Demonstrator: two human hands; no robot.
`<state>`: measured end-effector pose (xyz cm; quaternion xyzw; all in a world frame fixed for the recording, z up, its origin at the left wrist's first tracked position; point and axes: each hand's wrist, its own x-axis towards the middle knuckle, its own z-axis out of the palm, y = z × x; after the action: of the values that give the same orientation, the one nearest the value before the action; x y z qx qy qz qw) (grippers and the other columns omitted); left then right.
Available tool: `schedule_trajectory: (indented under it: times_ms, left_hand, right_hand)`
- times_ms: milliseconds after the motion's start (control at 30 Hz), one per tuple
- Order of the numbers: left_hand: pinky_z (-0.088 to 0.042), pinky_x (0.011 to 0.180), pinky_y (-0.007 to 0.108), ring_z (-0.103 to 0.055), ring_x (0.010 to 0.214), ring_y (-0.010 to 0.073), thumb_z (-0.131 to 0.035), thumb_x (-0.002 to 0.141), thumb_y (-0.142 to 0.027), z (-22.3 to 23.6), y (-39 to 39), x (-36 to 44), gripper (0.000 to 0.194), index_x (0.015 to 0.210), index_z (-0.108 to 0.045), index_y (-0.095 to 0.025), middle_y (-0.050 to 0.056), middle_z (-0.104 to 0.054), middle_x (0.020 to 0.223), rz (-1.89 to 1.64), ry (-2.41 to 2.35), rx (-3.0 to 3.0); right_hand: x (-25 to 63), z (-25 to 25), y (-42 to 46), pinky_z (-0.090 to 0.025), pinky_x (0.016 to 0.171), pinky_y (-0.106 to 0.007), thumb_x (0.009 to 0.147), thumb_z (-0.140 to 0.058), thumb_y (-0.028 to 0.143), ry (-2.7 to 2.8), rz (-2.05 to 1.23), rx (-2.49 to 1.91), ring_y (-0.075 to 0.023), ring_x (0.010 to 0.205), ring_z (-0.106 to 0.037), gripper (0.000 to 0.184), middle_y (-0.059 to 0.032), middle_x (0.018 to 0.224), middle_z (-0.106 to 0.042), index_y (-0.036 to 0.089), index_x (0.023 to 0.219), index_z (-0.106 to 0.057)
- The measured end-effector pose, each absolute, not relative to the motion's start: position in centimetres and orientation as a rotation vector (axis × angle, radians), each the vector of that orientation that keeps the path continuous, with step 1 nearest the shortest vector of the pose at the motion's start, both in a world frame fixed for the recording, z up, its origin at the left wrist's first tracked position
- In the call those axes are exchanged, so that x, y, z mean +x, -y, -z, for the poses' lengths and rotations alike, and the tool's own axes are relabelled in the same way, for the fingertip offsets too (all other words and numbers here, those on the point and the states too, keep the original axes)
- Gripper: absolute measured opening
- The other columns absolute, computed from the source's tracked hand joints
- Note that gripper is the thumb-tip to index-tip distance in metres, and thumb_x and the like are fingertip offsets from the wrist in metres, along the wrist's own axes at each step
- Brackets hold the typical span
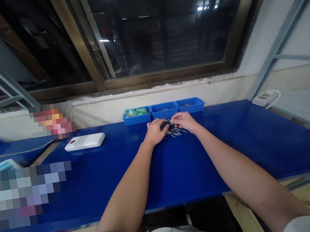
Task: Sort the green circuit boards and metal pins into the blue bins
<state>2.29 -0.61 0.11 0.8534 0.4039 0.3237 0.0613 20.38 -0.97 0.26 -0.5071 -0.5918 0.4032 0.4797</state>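
Note:
A loose pile of thin metal pins (pixel 175 132), silver and dark, lies on the blue tabletop (pixel 178 171) between my hands. My left hand (pixel 156 130) curls round the pile's left side, with dark pins between its thumb and fingers. At the pile's upper right, my right hand (pixel 184 120) has its thumb and fingertips pinched together. What sits in that pinch is too small to make out. Just behind the hands stand three blue bins: a left bin (pixel 137 121) with green and clear packets, a middle bin (pixel 165 113) and a right bin (pixel 191 108) with thin metal pieces.
A white power bank-like block (pixel 85 142) lies on the left of the table. A white power strip (pixel 265 97) with a cable sits at the right back corner. Metal frame posts rise at both sides, and a window (pixel 158 25) is behind. Blurred-out items stand at left.

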Motion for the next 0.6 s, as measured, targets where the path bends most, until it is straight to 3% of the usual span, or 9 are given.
schedule_trajectory:
  times_ms: [200, 400, 600]
  left_hand:
    - [-0.037, 0.084, 0.032, -0.059, 0.09, 0.0174, -0.044, 0.09, -0.033, -0.4, 0.6, 2.5, 0.023, 0.092, -0.064, -0.021, 0.003, -0.066, 0.092, -0.931, -1.098, 2.624]
    - [-0.036, 0.08, 0.031, -0.058, 0.085, 0.0166, -0.041, 0.091, -0.029, -0.2, 0.4, 2.5, 0.024, 0.088, -0.063, -0.02, 0.002, -0.065, 0.086, -0.968, -1.166, 2.639]
    - [-0.037, 0.076, 0.029, -0.058, 0.08, 0.0161, -0.043, 0.09, -0.033, -0.3, 0.5, 2.5, 0.025, 0.084, -0.063, -0.02, 0.002, -0.063, 0.079, -0.933, -1.173, 2.66]
  right_hand:
    - [19.8, -0.3, 1.2, -0.036, 0.045, -0.021, 0.061, -0.071, 0.041, 1.47, -1.011, -1.19, -0.0071, 0.046, -0.047, 0.029, -0.0005, 0.057, -0.06, 0.013, 0.071, -0.067]
    - [19.9, -1.0, 1.6, -0.033, 0.045, -0.021, 0.061, -0.071, 0.035, 1.449, -1.024, -1.136, -0.0079, 0.05, -0.048, 0.029, -0.0028, 0.066, -0.064, 0.014, 0.081, -0.068]
    - [20.1, -1.2, 1.9, -0.028, 0.042, -0.022, 0.063, -0.068, 0.036, 1.523, -1.006, -1.114, -0.0066, 0.041, -0.041, 0.027, 0.0007, 0.051, -0.057, 0.012, 0.076, -0.068]
